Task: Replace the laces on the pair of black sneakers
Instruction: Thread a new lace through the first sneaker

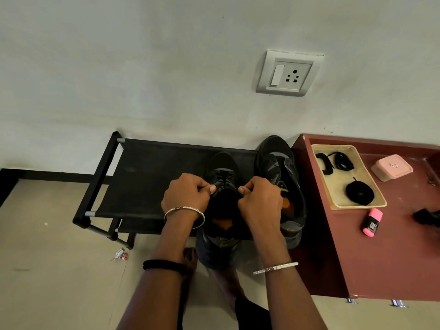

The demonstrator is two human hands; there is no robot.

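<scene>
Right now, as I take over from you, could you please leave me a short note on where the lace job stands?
The left hand and the right hand each pinch an end of the black lace on the near sneaker, on the black rack.
Lower eyelets laced; top rows and knot remain.
The second sneaker lies beside it, to the right; no lace visible in it.
More black laces lie in the tray on the maroon cabinet; old or new, cannot tell.

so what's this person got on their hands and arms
Left hand: a silver bangle at the wrist and a black band further up the forearm. Right hand: a thin patterned silver bracelet. No sleeves in view.
</scene>
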